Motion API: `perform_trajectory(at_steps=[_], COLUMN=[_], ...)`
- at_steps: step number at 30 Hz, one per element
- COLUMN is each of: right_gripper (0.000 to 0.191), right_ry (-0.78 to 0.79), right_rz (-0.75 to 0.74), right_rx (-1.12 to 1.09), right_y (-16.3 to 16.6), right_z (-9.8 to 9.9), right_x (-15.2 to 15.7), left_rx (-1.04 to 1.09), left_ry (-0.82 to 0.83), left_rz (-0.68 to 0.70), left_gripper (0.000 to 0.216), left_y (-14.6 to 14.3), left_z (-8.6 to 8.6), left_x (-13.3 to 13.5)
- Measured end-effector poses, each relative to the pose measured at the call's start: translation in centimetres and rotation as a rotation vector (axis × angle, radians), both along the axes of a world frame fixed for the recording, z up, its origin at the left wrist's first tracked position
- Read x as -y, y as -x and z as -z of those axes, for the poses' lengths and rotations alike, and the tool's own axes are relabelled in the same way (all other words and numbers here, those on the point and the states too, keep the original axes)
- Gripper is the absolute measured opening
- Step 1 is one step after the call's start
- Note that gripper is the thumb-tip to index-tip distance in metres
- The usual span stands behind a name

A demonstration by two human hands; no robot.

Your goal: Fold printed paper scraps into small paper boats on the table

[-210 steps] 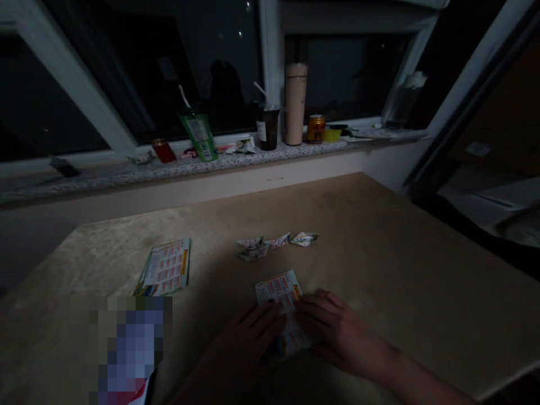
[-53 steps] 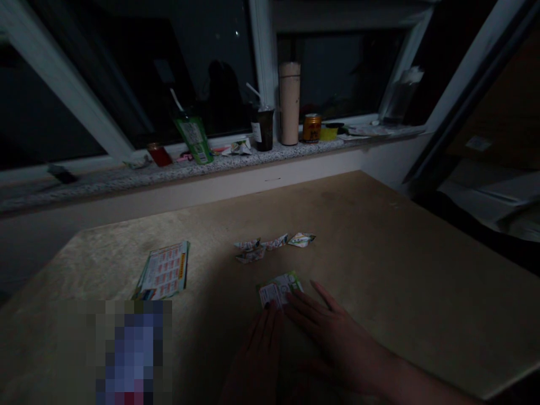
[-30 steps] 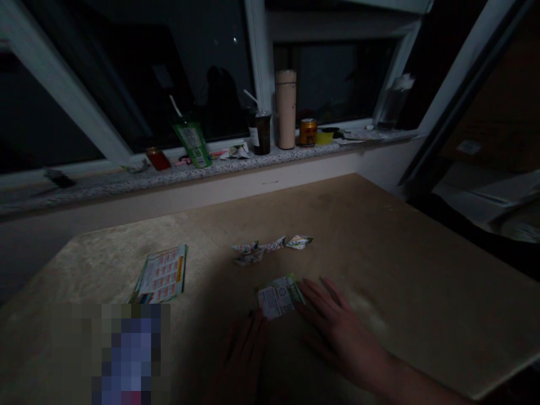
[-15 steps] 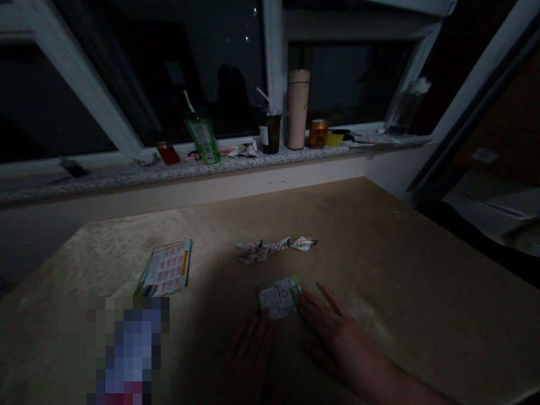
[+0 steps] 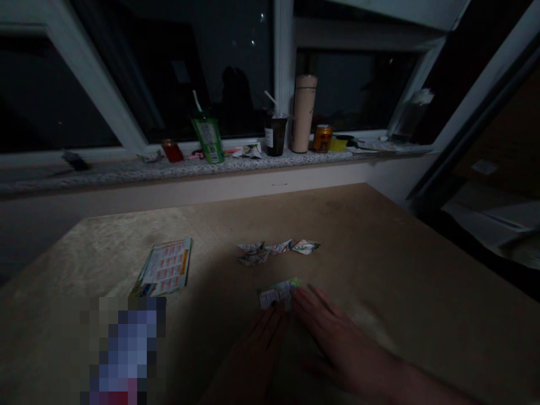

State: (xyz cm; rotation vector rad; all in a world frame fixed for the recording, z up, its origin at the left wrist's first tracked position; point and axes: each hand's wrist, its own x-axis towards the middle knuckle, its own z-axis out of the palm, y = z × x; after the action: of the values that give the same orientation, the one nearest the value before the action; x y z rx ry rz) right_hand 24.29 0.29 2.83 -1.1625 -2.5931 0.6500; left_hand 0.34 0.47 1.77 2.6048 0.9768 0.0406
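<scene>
A small printed paper sheet (image 5: 270,297) with green edges lies on the table in front of me. My right hand (image 5: 331,326) rests flat over its right part, fingers stretched out and close together. From the near side, my left hand (image 5: 259,346) reaches its extended fingertips onto the lower edge. That hand is in deep shadow. Beyond the sheet stand several small folded paper pieces, among them one at the right (image 5: 306,247) and one in the middle (image 5: 279,247).
A stack of printed leaflets (image 5: 167,265) lies left on the brown table (image 5: 379,242). Behind it, the speckled windowsill (image 5: 139,173) holds a green cup (image 5: 208,138), a dark cup (image 5: 275,135), a pink tumbler (image 5: 304,112), a gold can (image 5: 322,139) and a red jar (image 5: 172,151).
My right hand has slid left over the sheet, and my left hand has shifted right and up along its near edge. Less of the sheet shows. The view has tilted slightly.
</scene>
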Motion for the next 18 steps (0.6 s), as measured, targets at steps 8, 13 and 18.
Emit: perform_trajectory(at_steps=[8,13,18], right_gripper=[0.095,0.09,0.059], right_ry=[0.099,0.052,-0.109], right_rz=[-0.066,-0.086,-0.121], right_rx=[0.021,0.047,0.037], right_y=[0.2,0.1,0.8], right_z=[-0.4,-0.3,-1.8], right_x=[-0.9,-0.8,-2.8], left_rx=[0.003,0.073,0.119], left_ry=[-0.062,-0.128,-0.058], left_rz=[0.003,0.021,-0.027], left_gripper=[0.096,0.091,0.078], left_y=[0.4,0.7,1.1], left_z=[1.4,2.2,0.5], left_x=[-0.2,-0.1,-0.2])
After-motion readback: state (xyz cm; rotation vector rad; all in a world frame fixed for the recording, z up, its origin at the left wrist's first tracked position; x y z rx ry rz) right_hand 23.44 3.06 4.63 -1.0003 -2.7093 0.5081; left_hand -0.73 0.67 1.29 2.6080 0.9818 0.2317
